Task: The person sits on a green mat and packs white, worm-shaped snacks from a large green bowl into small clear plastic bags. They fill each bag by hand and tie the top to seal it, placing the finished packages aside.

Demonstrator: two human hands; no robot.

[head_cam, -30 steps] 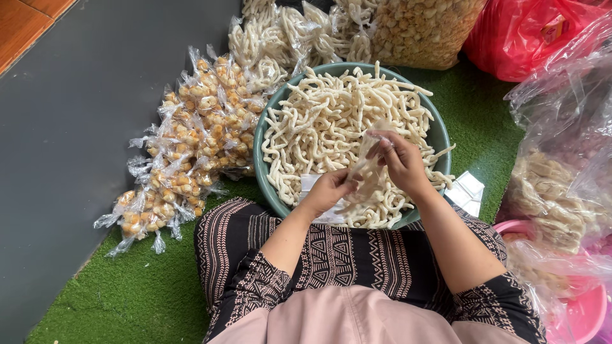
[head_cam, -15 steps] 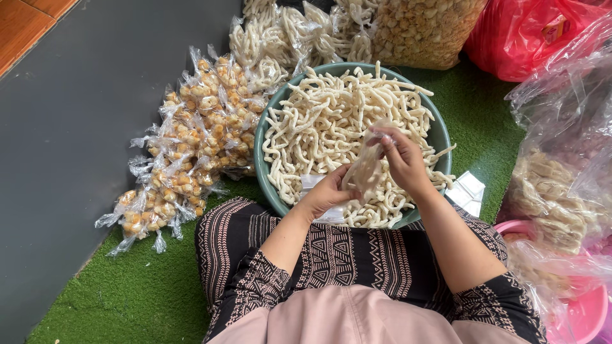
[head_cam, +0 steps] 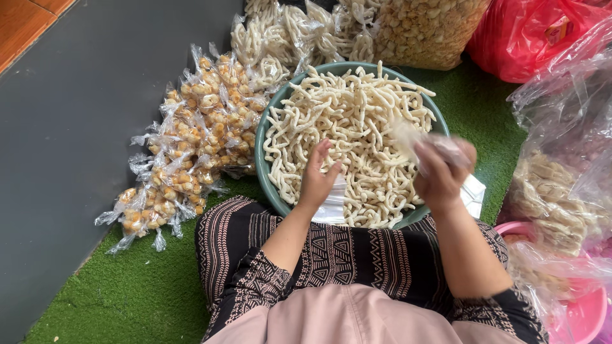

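A: Where did your right hand (head_cam: 442,171) sit at that moment?

B: It was raised over the right rim of the green basin (head_cam: 260,153), and you had it closed around a small clear bag of pale stick snacks (head_cam: 414,139). The bag looked blurred, so I couldn't read its fill.

A: And your left hand (head_cam: 317,180)?

B: You held it flat and open, holding nothing, fingers resting on the heap of pale curly sticks (head_cam: 357,121) in the basin, just above a stack of empty clear bags (head_cam: 334,202) at the near rim.

A: What lay around you?

B: A pile of tied packets of golden snacks (head_cam: 185,146) lay on the green mat (head_cam: 121,293) to your left, touching the basin. Packets of pale sticks (head_cam: 287,32) sat behind it, and a red plastic bag (head_cam: 529,38) lay at the far right.
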